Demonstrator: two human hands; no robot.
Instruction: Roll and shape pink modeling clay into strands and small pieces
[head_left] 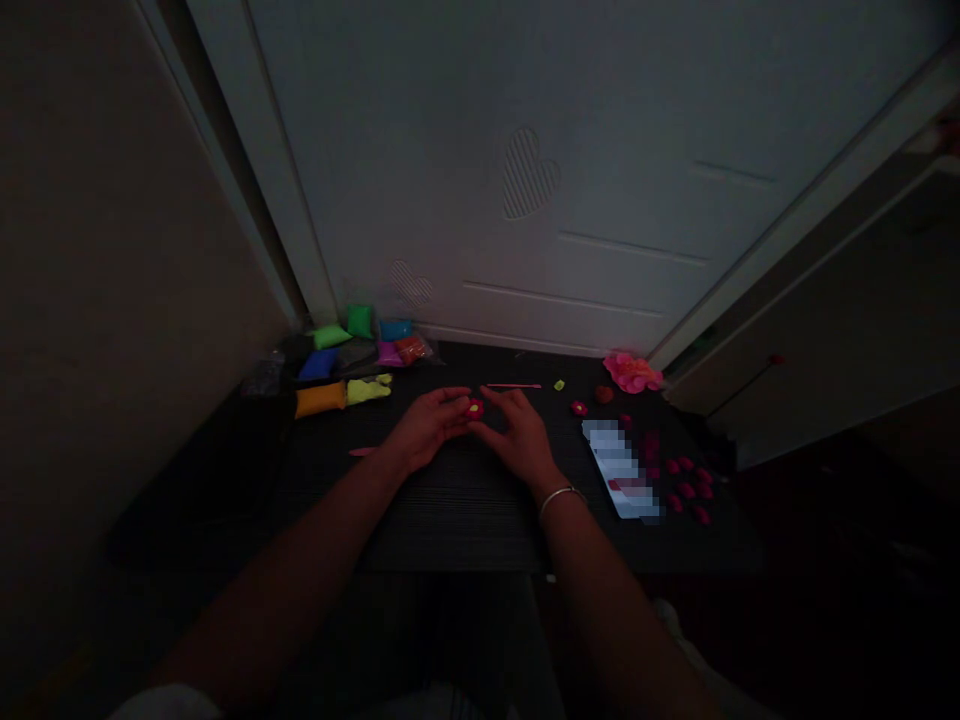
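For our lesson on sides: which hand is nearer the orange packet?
Left. The left hand is right of the orange packet; the right hand is farther right, past the left.

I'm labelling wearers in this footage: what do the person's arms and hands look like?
The left hand and right hand are ungloved. A thin, pale, metallic-looking bracelet circles the right wrist; none shows on the left. A pale sleeve edges the left arm. It is too dim to make out rings.
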